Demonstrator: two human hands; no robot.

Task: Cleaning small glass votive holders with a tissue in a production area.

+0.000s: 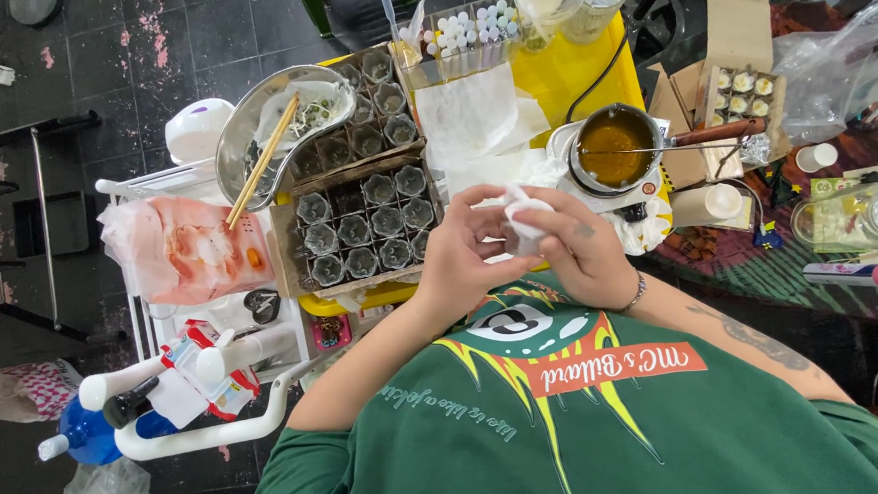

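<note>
Yellow is the bench (pixel 571 85), crowded with craft supplies, and everything here is placed against it. Largest on it are two cardboard trays of small dark cups (pixel 363 221), along its left half and reaching its near left corner. Left of those, overhanging the edge, sits a metal bowl (pixel 252 121) with chopsticks (pixel 262 161) laid across it. At the bench's right edge a small pot of amber liquid (pixel 614 148) stands, its wooden handle pointing away to the right.

At the near edge, over white paper, both hands meet. The left hand (pixel 460 261) and right hand (pixel 584 244) have their fingers closed around a small white wad (pixel 528 217), apparently tissue or a soft lump, pinched between them. The step looks like shaping or wiping with it; what follows likely calls for a steady pinch.
</note>
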